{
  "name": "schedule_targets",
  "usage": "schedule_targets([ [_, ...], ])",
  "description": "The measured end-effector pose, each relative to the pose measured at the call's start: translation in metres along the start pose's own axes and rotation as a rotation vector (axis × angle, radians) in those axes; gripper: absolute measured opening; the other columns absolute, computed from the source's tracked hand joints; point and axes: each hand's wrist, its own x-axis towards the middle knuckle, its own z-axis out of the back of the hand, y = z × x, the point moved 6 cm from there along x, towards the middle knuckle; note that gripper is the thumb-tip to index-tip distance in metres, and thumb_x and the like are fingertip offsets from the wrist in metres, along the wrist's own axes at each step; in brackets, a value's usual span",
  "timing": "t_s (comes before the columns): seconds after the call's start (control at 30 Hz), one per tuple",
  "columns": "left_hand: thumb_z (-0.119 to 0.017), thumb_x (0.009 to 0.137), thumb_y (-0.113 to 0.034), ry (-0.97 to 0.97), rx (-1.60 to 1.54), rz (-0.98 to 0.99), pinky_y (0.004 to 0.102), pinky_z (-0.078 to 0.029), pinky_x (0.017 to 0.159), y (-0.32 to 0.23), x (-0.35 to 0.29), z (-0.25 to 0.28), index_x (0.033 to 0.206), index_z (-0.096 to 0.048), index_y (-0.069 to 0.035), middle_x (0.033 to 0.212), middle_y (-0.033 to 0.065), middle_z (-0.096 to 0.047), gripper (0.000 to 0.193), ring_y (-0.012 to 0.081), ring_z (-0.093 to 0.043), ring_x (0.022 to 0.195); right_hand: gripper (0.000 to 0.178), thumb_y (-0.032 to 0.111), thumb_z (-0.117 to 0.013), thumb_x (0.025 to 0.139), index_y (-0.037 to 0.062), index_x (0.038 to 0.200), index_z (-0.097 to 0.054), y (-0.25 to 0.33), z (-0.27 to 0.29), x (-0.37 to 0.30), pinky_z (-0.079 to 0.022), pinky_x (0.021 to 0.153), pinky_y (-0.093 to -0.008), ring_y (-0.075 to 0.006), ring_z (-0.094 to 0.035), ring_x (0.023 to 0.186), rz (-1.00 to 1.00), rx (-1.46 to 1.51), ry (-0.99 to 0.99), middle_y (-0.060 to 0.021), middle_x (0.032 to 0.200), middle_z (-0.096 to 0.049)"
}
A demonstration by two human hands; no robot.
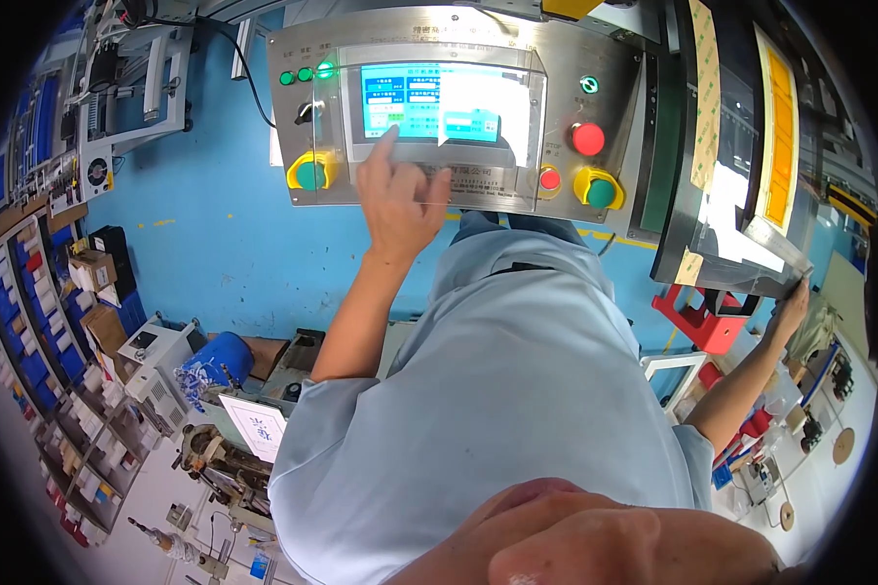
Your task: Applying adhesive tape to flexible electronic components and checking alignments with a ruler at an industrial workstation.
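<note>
My left hand (400, 205) reaches up to a touch screen (424, 102) set in a steel control panel (307, 97). Its index finger is stretched out, with the tip over the lower left of the lit blue display. The other fingers are half bent and apart, and nothing is in them. Far to the right, my right hand (792, 310) is at the lower corner of a dark-framed machine part (722, 268), touching or very near its edge. Most of those fingers are too small or hidden to make out. A clear cover (337, 107) frames the screen.
Red buttons (587, 138) and a yellow-ringed green button (601, 193) sit right of the screen; another yellow-ringed green button (310, 175) is at left. A red stool (702, 322) stands below the machine part. Shelves with blue bins (35, 366) line the far left.
</note>
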Motion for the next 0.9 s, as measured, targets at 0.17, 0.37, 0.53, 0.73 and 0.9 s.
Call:
schedule_targets([
  [0.17, -0.075, 0.075, -0.014, 0.008, 0.058, 0.117, 0.0382, -0.04, 0.079, 0.013, -0.011, 0.012, 0.064, -0.045, -0.007, 0.131, 0.0256, -0.051, 0.033, 0.0292, -0.05, 0.081, 0.058, 0.05, -0.04, 0.097, -0.0009, 0.116, -0.06, 0.002, 0.0, 0.002, -0.032, 0.05, -0.0289, -0.0133, -0.043, 0.054, 0.028, -0.008, 0.0, -0.0044, 0.064, -0.05],
  [0.37, -0.075, 0.077, -0.015, 0.003, 0.062, 0.146, 0.0398, -0.041, 0.084, 0.017, -0.012, 0.014, 0.066, -0.046, -0.007, 0.132, 0.0267, -0.049, 0.032, 0.0318, -0.051, 0.088, 0.057, 0.051, -0.04, 0.097, 0.0028, 0.12, -0.06, -0.022, 0.003, 0.019, -0.037, 0.049, -0.0301, -0.0159, -0.05, 0.055, 0.14, -0.107, -0.016, -0.009, 0.074, -0.059],
  [0.53, -0.075, 0.078, -0.015, 0.0, 0.051, 0.139, 0.0404, -0.04, 0.086, 0.018, -0.012, 0.014, 0.067, -0.046, -0.007, 0.132, 0.0271, -0.048, 0.032, 0.0324, -0.051, 0.091, 0.056, 0.048, -0.036, 0.099, 0.0021, 0.121, -0.059, -0.041, 0.008, 0.035, -0.043, 0.057, -0.0319, -0.0202, -0.056, 0.064, 0.334, -0.263, -0.004, -0.0138, 0.088, -0.064],
  [0.73, -0.075, 0.078, -0.015, 0.014, 0.062, 0.137, 0.0403, -0.041, 0.085, 0.016, -0.012, 0.013, 0.067, -0.046, -0.007, 0.132, 0.0267, -0.049, 0.031, 0.0323, -0.051, 0.09, 0.054, 0.045, -0.034, 0.1, 0.0018, 0.121, -0.058, -0.036, 0.005, 0.033, -0.045, 0.062, -0.0325, -0.0215, -0.058, 0.068, 0.513, -0.397, -0.025, -0.0145, 0.091, -0.064],
  [0.9, -0.074, 0.079, -0.016, 0.08, 0.08, 0.175, 0.041, -0.041, 0.084, 0.018, -0.012, 0.01, 0.065, -0.046, -0.006, 0.13, 0.0265, -0.05, 0.033, 0.0326, -0.052, 0.09, 0.055, 0.048, -0.037, 0.099, 0.0015, 0.115, -0.061, -0.032, 0.005, 0.03, -0.042, 0.056, -0.0306, -0.0179, -0.054, 0.061, 0.363, -0.289, 0.017, -0.0104, 0.079, -0.061],
])
